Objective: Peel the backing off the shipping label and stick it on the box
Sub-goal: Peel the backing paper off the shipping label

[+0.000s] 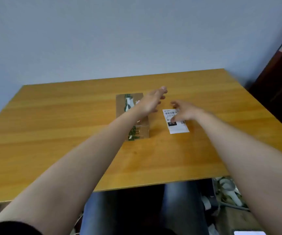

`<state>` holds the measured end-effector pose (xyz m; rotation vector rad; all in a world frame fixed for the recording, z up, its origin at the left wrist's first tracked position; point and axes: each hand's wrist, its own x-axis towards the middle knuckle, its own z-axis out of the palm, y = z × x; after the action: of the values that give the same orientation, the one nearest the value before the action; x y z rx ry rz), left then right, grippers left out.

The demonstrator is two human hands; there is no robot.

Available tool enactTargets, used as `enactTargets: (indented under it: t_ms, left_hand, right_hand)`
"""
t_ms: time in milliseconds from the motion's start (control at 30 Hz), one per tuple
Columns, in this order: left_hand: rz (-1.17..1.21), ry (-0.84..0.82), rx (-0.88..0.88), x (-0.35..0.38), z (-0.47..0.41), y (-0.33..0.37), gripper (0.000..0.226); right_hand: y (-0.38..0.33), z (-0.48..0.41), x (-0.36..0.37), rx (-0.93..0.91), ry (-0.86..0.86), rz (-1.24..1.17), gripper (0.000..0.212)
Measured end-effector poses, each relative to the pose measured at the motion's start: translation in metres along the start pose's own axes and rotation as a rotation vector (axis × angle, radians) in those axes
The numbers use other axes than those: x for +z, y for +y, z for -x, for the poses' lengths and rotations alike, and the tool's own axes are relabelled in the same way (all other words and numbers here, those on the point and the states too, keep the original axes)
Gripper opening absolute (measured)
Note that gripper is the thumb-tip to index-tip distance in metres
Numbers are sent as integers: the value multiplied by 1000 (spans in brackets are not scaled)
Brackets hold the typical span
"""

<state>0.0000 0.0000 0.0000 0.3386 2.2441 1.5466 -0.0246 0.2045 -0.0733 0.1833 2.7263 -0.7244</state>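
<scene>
A small brown cardboard box (pixel 122 106) with green-printed tape along its top sits in the middle of the wooden table (pixel 52 126). To its right a white shipping label (pixel 177 128) with barcode and a black block lies flat on the table. My left hand (pixel 152 101) hovers over the box's right edge, fingers spread, holding nothing. My right hand (pixel 186 111) is over the label's upper part with fingers apart, its fingertips at or just above the paper. My left forearm covers part of the box top.
A pale wall stands behind the table's far edge. A dark cabinet (pixel 279 85) rises at the right. Below the near edge are my legs in dark trousers, and clutter with white objects (pixel 228 190) lies on the floor at the right.
</scene>
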Motion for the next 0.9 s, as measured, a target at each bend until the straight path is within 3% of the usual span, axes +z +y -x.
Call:
enactTargets:
  t_ms: [267, 733, 900]
  left_hand:
    - [44, 47, 13, -4, -3, 0, 54]
    - [100, 97, 65, -29, -2, 10, 48]
    - [97, 86, 64, -30, 0, 11, 47]
  right_hand:
    - [-13, 0, 5, 33, 7, 124, 112]
    - [-25, 7, 0, 124, 12, 187, 66]
    - [-28, 5, 1, 121, 23, 177, 59]
